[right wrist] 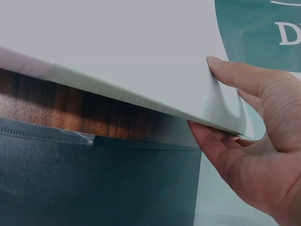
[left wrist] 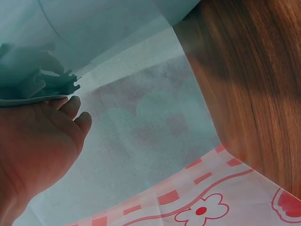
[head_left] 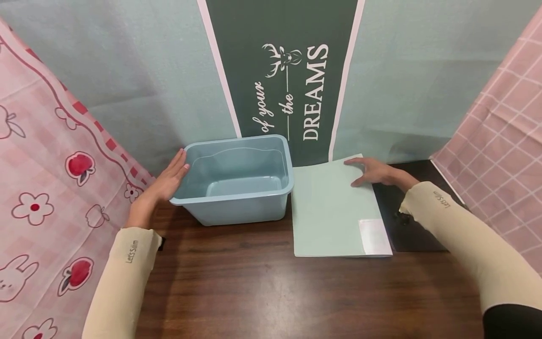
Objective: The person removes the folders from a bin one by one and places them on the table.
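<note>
A blue-grey plastic bin [head_left: 237,207] stands upright at the back of the table. My left hand [head_left: 168,178] rests against its left rim, fingers extended; in the left wrist view the hand [left wrist: 47,141] lies along the rim's edge. To the right of the bin is a pale green folder [head_left: 330,207] with a whitish label [head_left: 375,237] at its near right corner. My right hand [head_left: 370,170] grips the folder's far right corner. In the right wrist view the hand [right wrist: 254,113] has fingers on both faces, and the folder's edge [right wrist: 117,94] is raised.
A black folder [head_left: 412,221] lies on the brown wooden table [head_left: 254,287] at the right, partly under the right arm. A green cloth [head_left: 279,28] with white lettering hangs behind. Pink printed cloths border the left [head_left: 51,188] and right [head_left: 504,155] sides.
</note>
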The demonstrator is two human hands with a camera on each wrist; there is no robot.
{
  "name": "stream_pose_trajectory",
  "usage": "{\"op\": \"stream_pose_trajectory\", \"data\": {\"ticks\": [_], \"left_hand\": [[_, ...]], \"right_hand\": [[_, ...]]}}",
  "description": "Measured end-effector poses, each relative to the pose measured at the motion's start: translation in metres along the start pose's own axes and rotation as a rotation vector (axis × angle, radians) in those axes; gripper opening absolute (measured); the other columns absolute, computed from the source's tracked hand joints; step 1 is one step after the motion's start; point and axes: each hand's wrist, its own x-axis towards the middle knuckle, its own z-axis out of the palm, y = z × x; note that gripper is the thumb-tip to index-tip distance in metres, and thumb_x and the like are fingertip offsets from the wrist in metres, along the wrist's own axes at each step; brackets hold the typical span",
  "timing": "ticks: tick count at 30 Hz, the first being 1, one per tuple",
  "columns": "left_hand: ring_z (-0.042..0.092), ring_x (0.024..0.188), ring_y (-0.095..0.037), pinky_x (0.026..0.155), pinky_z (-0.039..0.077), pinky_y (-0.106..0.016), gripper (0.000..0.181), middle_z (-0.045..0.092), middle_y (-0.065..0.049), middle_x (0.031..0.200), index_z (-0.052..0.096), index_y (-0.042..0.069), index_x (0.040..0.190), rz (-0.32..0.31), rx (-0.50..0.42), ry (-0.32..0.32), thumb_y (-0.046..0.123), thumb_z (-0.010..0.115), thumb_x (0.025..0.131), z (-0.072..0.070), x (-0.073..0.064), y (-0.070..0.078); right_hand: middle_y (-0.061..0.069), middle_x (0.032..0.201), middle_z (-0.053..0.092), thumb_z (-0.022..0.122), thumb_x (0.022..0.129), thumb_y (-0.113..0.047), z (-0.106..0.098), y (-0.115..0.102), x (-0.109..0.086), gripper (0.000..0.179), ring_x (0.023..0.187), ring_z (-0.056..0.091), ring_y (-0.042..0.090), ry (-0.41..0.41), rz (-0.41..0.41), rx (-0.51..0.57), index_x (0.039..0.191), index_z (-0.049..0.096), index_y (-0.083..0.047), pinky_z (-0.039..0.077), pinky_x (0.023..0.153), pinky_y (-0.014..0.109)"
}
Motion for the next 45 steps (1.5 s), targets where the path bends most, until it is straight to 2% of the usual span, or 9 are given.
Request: {"op": "stream_pose_trajectory", "data": {"ticks": [7, 16, 25, 33, 38, 45], "left_hand": [[-0.013, 0.162, -0.04, 0.127, -0.001, -0.066, 0.069, -0.018, -0.017, 0.176, -0.01, 0.006, 0.168, 0.012, -0.036, 0.002, 0.042, 0.02, 0.117, -0.001, -0.002, 0.0], [-0.013, 0.162, -0.04, 0.127, -0.001, -0.067, 0.069, -0.018, -0.017, 0.176, -0.01, 0.006, 0.168, 0.012, 0.004, -0.023, 0.043, 0.02, 0.117, -0.006, -0.003, -0.002], [-0.01, 0.162, -0.044, 0.127, 0.0, -0.067, 0.069, -0.016, -0.019, 0.176, -0.009, 0.004, 0.168, 0.02, 0.021, -0.025, 0.042, 0.019, 0.117, -0.01, -0.005, -0.005], [-0.01, 0.162, -0.044, 0.127, 0.0, -0.067, 0.068, -0.016, -0.018, 0.176, -0.008, 0.005, 0.168, 0.011, 0.028, -0.03, 0.041, 0.019, 0.117, -0.014, -0.007, -0.011], [-0.01, 0.162, -0.043, 0.127, 0.0, -0.068, 0.069, -0.016, -0.018, 0.176, -0.008, 0.005, 0.168, 0.014, 0.026, -0.038, 0.042, 0.022, 0.118, -0.017, -0.008, -0.011], [-0.011, 0.162, -0.044, 0.127, -0.001, -0.066, 0.073, -0.014, -0.021, 0.176, -0.004, 0.0, 0.167, 0.017, 0.058, -0.064, 0.041, 0.029, 0.117, -0.026, -0.007, -0.009]], "right_hand": [[0.033, 0.164, 0.035, 0.091, 0.085, -0.023, 0.008, 0.008, 0.006, 0.087, 0.15, 0.031, 0.053, 0.002, 0.024, -0.061, 0.158, 0.047, -0.004, 0.028, 0.118, 0.075], [0.034, 0.163, 0.034, 0.089, 0.088, -0.029, 0.013, 0.011, 0.008, 0.087, 0.149, 0.031, 0.055, -0.017, 0.067, -0.101, 0.159, 0.045, -0.003, 0.028, 0.117, 0.076], [0.034, 0.164, 0.034, 0.087, 0.089, -0.03, 0.013, 0.013, 0.007, 0.087, 0.149, 0.032, 0.055, -0.035, 0.066, -0.107, 0.16, 0.044, -0.002, 0.03, 0.116, 0.076], [0.037, 0.158, 0.037, 0.083, 0.094, -0.028, 0.014, 0.012, 0.0, 0.082, 0.132, 0.05, 0.052, -0.039, 0.086, -0.095, 0.159, 0.042, 0.002, 0.055, 0.1, 0.064], [0.038, 0.15, 0.048, 0.078, 0.098, -0.028, 0.008, 0.004, -0.008, 0.071, 0.126, 0.054, 0.05, 0.021, 0.023, -0.187, 0.153, 0.049, 0.006, 0.05, 0.102, 0.065], [0.037, 0.148, 0.054, 0.072, 0.101, -0.019, -0.012, -0.013, -0.016, 0.058, 0.135, 0.053, 0.054, 0.117, -0.111, -0.349, 0.147, 0.053, 0.012, 0.045, 0.108, 0.068]]}}
